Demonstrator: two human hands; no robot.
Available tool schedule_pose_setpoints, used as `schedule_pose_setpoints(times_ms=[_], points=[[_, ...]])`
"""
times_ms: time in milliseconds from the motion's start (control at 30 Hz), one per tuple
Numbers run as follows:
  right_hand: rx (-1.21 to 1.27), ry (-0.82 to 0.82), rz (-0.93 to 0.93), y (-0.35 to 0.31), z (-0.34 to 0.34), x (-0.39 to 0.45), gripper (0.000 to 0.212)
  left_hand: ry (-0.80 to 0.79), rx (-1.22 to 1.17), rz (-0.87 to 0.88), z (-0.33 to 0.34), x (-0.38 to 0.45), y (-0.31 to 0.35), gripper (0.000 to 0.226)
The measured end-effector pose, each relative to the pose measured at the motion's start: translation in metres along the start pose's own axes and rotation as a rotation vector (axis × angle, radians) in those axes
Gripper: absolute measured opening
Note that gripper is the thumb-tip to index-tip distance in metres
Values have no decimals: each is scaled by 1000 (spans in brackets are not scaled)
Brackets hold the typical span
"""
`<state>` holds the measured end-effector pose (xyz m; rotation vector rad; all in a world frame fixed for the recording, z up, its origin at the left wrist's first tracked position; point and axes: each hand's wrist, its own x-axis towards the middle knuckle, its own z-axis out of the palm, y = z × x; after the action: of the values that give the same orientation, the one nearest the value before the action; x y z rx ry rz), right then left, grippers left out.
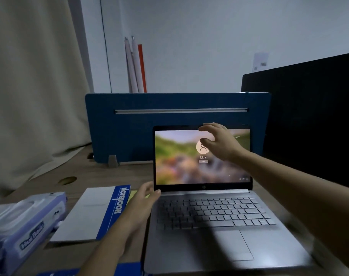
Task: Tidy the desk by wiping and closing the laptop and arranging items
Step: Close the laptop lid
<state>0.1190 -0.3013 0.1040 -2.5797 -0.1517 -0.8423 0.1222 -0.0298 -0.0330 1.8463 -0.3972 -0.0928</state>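
Note:
A silver laptop stands open in the middle of the wooden desk, its screen lit with a login picture. My right hand is up at the top edge of the screen, fingers spread and curved, holding nothing. My left hand rests at the laptop's left side near the hinge, fingers apart, touching the base edge. A white and blue notebook lies just left of the laptop. A pack of wet wipes lies at the near left.
A blue desk divider stands behind the laptop, with pens sticking up behind it. A dark monitor fills the right. A beige curtain hangs on the left. Another blue item lies at the front edge.

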Motion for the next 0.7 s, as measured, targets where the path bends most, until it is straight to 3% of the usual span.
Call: schedule_pose_setpoints(times_ms=[267,367,700], points=[[-266,-82,95,15,9,17,67,3,-118,-78,-1,2,-3,39],[-307,27,49,16,12,11,66,9,-177,-109,-1,0,1,28],[-413,206,-51,-5,0,-28,58,12,-196,-119,1,-6,4,34]])
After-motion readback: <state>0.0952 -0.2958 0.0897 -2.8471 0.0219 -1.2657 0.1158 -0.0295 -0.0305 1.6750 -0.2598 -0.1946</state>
